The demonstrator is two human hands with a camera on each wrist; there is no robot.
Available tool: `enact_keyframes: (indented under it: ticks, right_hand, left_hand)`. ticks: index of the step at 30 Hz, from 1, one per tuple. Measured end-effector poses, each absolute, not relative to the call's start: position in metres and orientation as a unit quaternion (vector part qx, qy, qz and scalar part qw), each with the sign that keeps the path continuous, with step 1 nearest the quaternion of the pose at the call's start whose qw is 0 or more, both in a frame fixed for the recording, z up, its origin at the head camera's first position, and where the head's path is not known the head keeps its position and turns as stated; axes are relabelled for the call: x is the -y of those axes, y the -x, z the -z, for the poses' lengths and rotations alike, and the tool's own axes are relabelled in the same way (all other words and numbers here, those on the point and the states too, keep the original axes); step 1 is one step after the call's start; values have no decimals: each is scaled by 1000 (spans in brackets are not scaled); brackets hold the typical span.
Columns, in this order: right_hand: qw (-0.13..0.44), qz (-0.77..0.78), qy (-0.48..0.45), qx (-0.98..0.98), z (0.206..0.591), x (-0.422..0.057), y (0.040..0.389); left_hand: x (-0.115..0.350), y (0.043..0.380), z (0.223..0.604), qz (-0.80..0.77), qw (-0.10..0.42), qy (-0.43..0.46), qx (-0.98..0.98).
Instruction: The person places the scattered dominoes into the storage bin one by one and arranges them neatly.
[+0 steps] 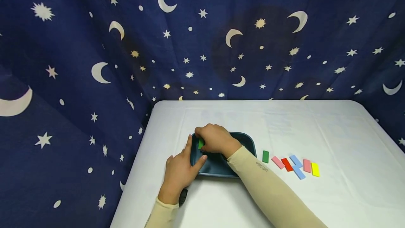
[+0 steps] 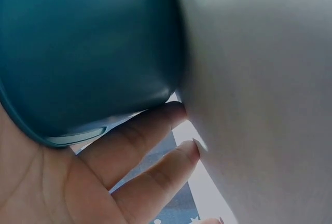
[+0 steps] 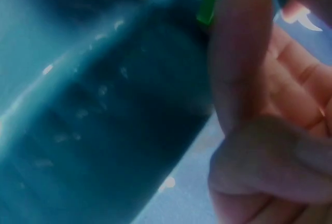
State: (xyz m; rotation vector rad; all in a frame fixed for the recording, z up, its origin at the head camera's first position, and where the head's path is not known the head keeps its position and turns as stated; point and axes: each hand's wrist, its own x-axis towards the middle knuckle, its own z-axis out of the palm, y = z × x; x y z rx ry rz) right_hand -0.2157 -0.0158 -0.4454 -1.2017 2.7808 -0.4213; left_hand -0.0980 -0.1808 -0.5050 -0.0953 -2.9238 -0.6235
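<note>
A dark teal tray (image 1: 218,169) with rounded corners sits on the white table. At its left end is my left hand (image 1: 179,169), holding the wall, with the thumb over the rim and fingers along the outside. The left wrist view shows these fingers against the outer wall of the tray (image 2: 93,42). Over the far left corner, my right hand (image 1: 216,138) pinches a green domino-like block (image 1: 200,144). In the right wrist view, the green block (image 3: 209,1) shows beside a finger, its far part hidden.
Right of the tray lie a dark green block (image 1: 265,156), a pink block (image 1: 278,162), a red block (image 1: 287,164), a blue block (image 1: 299,172) touching another blue one, a second pink block (image 1: 307,165) and a yellow block (image 1: 315,169). A starry curtain (image 1: 202,45) hangs behind.
</note>
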Motion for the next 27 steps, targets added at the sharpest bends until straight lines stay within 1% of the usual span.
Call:
enact_keyframes:
  ticks: [5,15,20,27]
  right_hand:
    - [40,140,396,-907,449,20,216]
    - [70,120,385,-912,460,24,212]
    - [74,120,380,-914,465,24,213]
    - [77,126,376,-915,467,24,214]
  left_hand:
    - [180,98,503,213,79,31,973]
    - [180,96,503,220,66,26,973]
    - [180,95,504,222,73,28,972]
    - [181,96,503,222,68,26,972]
